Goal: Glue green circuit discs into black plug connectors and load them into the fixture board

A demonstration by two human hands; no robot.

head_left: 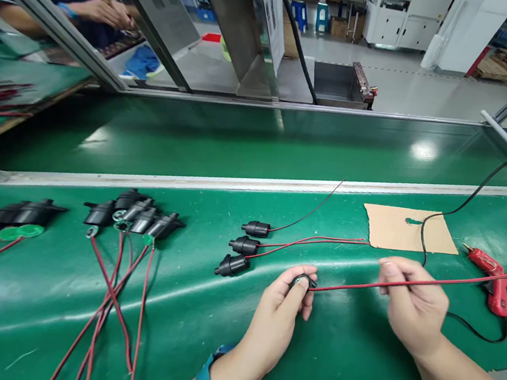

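My left hand (pixel 283 306) is closed round a small black round part (pixel 302 281) at the middle of the green mat. A red wire (pixel 352 285) runs from that part to the right. Further along it, my right hand (pixel 414 303) pinches the wire between thumb and fingers; the wire's end reaches over a red glue gun (pixel 493 278). Just beyond my left hand lie three black connectors (pixel 245 245) with thin wires. A bunch of black connectors (pixel 136 213) with red wires rests left of centre, and another group (pixel 12 217) lies at the far left.
A piece of cardboard (pixel 408 232) lies behind my right hand, with a black cable (pixel 488 177) crossing it. Past the white strip (pixel 218 180) is a lower green belt (pixel 222 141). A metal frame (pixel 54 15) stands at the left, where another person's hands (pixel 104 12) work.
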